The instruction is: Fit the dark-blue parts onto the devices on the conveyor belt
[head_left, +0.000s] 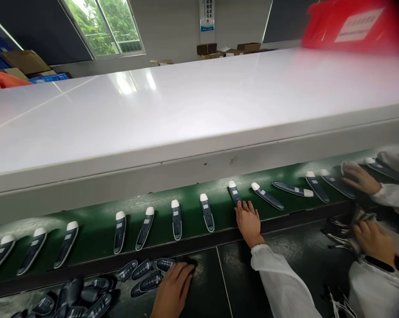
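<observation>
My right hand (249,223) reaches onto the green conveyor belt (193,229), its fingers closed over the lower end of a slim dark handheld device with a white tip (233,191). Its thumb is hidden. My left hand (175,289) is low over the black worktop, fingers curled downward. A bit of something dark shows at its fingertips, too little to name. Just left of that hand lie several small dark plastic covers (142,268). Similar white-tipped devices, such as one with an open recess (206,213), lie spaced along the belt.
A heap of dark plastic parts (72,298) sits at lower left. At right, a co-worker's hands (361,179) work over the belt and near white cables (338,236). Behind the belt rises a white shelf (186,106) bearing a red bin (355,26).
</observation>
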### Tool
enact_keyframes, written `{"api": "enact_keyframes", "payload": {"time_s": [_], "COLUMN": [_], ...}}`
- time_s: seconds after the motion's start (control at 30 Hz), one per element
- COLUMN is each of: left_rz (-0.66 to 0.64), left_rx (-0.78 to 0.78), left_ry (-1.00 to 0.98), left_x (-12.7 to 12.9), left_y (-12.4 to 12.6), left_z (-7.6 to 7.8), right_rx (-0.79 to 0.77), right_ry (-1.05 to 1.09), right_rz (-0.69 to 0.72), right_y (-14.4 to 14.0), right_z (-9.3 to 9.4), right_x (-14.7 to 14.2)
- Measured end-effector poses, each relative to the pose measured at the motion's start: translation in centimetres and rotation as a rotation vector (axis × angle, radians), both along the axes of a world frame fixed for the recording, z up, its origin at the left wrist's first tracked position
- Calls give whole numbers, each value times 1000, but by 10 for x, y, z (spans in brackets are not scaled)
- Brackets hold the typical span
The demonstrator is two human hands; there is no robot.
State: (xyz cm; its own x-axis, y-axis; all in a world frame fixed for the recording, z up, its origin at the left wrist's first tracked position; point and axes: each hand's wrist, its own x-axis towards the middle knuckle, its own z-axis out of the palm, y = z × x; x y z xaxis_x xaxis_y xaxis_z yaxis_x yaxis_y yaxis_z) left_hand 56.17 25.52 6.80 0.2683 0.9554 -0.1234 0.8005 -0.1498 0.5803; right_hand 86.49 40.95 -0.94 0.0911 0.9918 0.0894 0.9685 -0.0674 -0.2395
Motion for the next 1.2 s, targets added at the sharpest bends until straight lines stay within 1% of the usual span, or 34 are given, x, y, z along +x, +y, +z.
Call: {"api": "enact_keyframes", "payload": {"time_s": [0.07, 0.13, 0.2, 0.27, 0.33, 0.37, 0.43, 0.47, 0.5, 0.53, 0.57, 0.6, 0.63, 0.67, 0.7, 0.73, 0.8, 0.83, 0.9, 0.97, 1.0, 1.07, 1.2], "left_rz": [245, 421, 516, 570, 628, 663, 737, 765, 777, 770, 745, 709, 666, 622, 581, 541, 451, 403, 325, 251, 220, 186, 199], "left_rx": [-130, -256, -360, -453, -550, -595, -651, -654, -647, -641, -635, -623, -596, -546, -467, -364, -152, -85, -55, -93, -107, -95, -5], "left_ry": [-173, -331, -451, -552, -667, -736, -870, -927, -965, -982, -980, -958, -910, -831, -722, -588, -273, -123, 116, 265, 308, 353, 377], "left_x": [9, 15, 17, 18, 20, 23, 33, 41, 49, 57, 63, 67, 67, 62, 53, 40, 6, -12, -44, -62, -65, -62, -51], "left_y": [7, 13, 15, 12, 6, 3, -2, -2, -1, 1, 4, 8, 11, 13, 14, 14, 8, 3, -7, -14, -16, -16, -12], "left_z": [1, 1, 0, -3, -5, -5, -3, -1, 2, 6, 10, 14, 17, 20, 21, 20, 14, 9, -1, -11, -14, -20, -26], "right_rx": [-4, -6, 1, 13, 25, 21, -40, -122, -235, -329, -380, -405, -396, -359, -304, -244, -145, -112, -77, -53, -43, -20, 33], "right_ry": [13, 23, 28, 37, 54, 98, 272, 416, 527, 596, 643, 670, 676, 662, 626, 567, 410, 330, 212, 149, 126, 83, 43], "right_rz": [-9, -5, 7, 16, 16, 36, 150, 278, 419, 522, 574, 593, 582, 540, 470, 381, 196, 127, 76, 84, 90, 102, 129], "right_y": [5, 10, 16, 18, 8, -3, -37, -58, -79, -99, -116, -127, -133, -133, -127, -117, -90, -76, -54, -41, -39, -39, -45], "right_z": [3, 7, 15, 27, 43, 51, 70, 78, 85, 90, 93, 93, 90, 85, 78, 70, 52, 44, 30, 19, 15, 10, 2], "right_x": [1, 7, 15, 22, 21, 16, -2, -14, -26, -37, -47, -55, -60, -63, -64, -63, -58, -56, -52, -50, -48, -42, -28]}}
